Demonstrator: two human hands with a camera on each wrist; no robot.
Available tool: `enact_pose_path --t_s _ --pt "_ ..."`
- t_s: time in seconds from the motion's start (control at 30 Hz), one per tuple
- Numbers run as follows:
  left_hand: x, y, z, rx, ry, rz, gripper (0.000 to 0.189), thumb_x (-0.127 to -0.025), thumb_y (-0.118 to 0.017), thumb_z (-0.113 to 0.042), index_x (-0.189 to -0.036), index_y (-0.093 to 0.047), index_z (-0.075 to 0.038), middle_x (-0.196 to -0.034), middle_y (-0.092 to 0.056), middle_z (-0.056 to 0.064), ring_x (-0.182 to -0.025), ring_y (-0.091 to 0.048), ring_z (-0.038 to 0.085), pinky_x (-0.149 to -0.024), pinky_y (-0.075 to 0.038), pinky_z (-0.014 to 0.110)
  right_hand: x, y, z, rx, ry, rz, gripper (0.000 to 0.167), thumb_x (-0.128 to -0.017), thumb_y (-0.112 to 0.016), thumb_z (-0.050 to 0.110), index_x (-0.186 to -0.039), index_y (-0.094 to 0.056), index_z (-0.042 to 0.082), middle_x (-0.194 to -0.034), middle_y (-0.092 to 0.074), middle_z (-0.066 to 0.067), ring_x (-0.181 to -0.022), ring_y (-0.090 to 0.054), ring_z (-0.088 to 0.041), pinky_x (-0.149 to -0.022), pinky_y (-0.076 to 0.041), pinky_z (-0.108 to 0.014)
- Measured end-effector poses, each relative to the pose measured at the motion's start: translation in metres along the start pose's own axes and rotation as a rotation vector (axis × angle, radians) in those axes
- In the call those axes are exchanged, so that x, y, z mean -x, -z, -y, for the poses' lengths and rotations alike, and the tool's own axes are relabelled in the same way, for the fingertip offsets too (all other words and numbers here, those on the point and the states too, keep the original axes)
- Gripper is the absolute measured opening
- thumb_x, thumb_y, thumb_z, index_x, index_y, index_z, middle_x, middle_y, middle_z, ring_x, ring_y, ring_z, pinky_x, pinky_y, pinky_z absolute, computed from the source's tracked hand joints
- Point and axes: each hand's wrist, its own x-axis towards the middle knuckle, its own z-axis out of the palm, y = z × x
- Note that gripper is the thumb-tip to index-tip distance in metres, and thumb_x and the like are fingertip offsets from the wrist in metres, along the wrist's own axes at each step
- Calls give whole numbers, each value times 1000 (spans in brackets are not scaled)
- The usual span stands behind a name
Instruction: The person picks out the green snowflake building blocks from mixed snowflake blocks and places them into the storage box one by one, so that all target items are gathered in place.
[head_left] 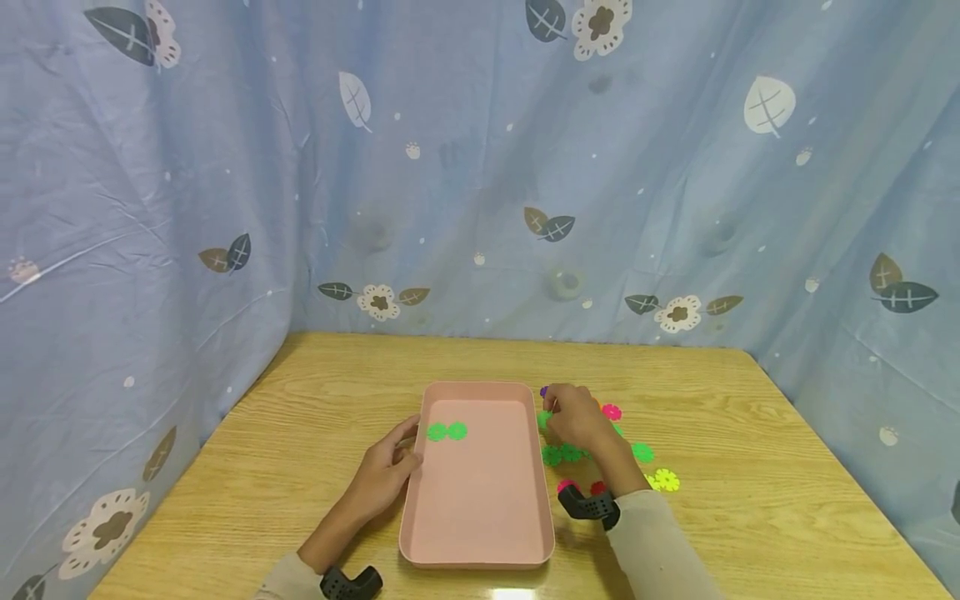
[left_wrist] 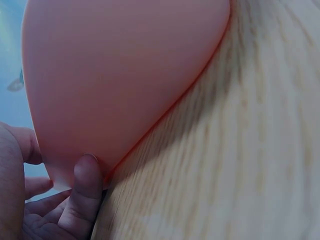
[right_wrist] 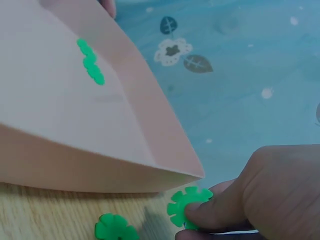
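Observation:
A pink rectangular tray (head_left: 480, 492) lies on the table, with two joined green flower-shaped plastic discs (head_left: 447, 431) inside near its left wall. My left hand (head_left: 386, 473) grips the tray's left side; in the left wrist view its thumb (left_wrist: 86, 187) presses the outer wall while other fingers reach past the rim. Beyond the tray's right side, my right hand (head_left: 577, 415) pinches a green flower-shaped disc (right_wrist: 185, 206) between thumb and finger, just outside the wall. Another green disc (right_wrist: 114, 228) lies on the wood beside it.
Right of the tray, loose discs lie scattered: green (head_left: 642, 452), yellow (head_left: 667, 480), pink (head_left: 612, 412), red (head_left: 597, 487) and purple (head_left: 544, 391). My right forearm partly covers them. A blue patterned curtain (head_left: 465, 167) hangs behind the wooden table (head_left: 322, 375).

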Motion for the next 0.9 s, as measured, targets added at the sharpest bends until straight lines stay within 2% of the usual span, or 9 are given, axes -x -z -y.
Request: enact_pose_path --t_s 0.1,0.2,0.33,0.53,0.73,0.9 --pt "0 0 0 -2 -1 6 60 -101 -52 -3 -157 -30 0 -151 -43 27 -79 -63 20 -70 -56 25 -1 1 2 -14 15 -25 20 -81 -57 -11 -90 -63 5 -83 -60 -8 -68 -48 -20 -59 -41 -31" --pt "0 -1 1 -1 0 6 60 -101 -53 -3 -157 -30 -1 -152 -43 27 -80 -63 20 -71 -56 25 -2 1 5 -26 27 -48 18 -84 -58 -11 -93 -64 4 -85 -59 -6 -68 -47 -19 -62 -43 -31" --pt "0 0 1 -5 -6 5 60 -101 -53 -3 -157 -31 -1 -151 -43 27 -80 -64 21 -72 -56 25 -4 3 10 -29 47 -70 15 -88 -59 -8 -96 -65 2 -78 -57 -4 -68 -49 -18 -64 -45 -32" --pt "1 1 0 -3 -7 6 60 -101 -52 -3 -157 -31 -2 -152 -43 26 -80 -65 21 -72 -56 25 -6 4 20 -61 61 -87 12 -91 -58 -7 -97 -65 1 -72 -54 -4 -62 -46 -16 -60 -43 -30" --pt "2 1 -1 6 -6 17 60 -102 -52 -4 -158 -30 -2 -152 -43 26 -81 -64 21 -74 -56 25 -10 -1 27 -39 107 -127 14 -88 -62 -8 -93 -70 2 -72 -58 -2 -65 -48 -16 -63 -44 -30" --pt "2 1 -1 5 -5 13 60 -102 -53 -4 -157 -30 -2 -151 -44 26 -83 -66 21 -77 -57 26 -12 -8 36 -42 121 -115 18 -85 -62 -9 -92 -73 3 -74 -61 -2 -70 -51 -20 -62 -47 -31"
